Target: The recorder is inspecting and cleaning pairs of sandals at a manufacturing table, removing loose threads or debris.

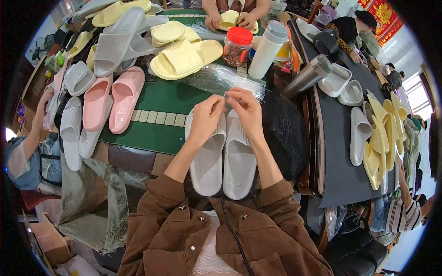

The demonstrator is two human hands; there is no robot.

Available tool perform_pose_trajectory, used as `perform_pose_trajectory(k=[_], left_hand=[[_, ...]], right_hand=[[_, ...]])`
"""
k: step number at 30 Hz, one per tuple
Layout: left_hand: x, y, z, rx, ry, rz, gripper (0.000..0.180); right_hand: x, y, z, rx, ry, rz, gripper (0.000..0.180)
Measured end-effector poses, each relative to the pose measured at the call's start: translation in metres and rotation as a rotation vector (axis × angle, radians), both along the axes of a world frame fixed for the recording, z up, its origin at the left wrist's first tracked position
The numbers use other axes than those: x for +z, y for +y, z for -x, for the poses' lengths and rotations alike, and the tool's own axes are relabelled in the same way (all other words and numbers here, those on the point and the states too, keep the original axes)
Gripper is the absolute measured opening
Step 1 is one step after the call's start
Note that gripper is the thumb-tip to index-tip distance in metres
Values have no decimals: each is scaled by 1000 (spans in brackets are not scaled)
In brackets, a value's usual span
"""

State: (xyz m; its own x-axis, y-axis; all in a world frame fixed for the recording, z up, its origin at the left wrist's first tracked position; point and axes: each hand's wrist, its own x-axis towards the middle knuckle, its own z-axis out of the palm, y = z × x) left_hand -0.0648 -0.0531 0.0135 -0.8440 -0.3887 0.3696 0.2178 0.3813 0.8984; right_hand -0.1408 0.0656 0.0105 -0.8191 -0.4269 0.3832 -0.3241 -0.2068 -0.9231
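A pair of light grey slippers lies side by side in front of me, toes pointing away: a left slipper (206, 171) and a right slipper (239, 171). Above their toe ends, my left hand (207, 116) and my right hand (245, 110) meet with fingertips pinched together. Whatever is between the fingers is too small to make out. My wrists partly cover the slippers' straps. Just beyond my fingers, clear plastic bags (216, 79) lie in a crinkled heap on the green table mat (161, 94).
Pink slippers (125, 100) and grey slippers (70, 133) lie left; yellow slippers (178, 60) sit farther back. A red-lidded jar (237, 45), white bottle (267, 53) and steel flask (307, 76) stand beyond my right hand. Another person's hands (230, 20) handle yellow slippers across the table.
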Motion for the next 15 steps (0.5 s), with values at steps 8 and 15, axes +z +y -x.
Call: perform_pose_trajectory(k=[8,15], left_hand=[[2,3,1,0,15,15,14],[-1,1,-1,36,31,71,13]], right_hand=[[5,3,0,2,-70,-109,16],[14,1,-7,41,1,-192,16]])
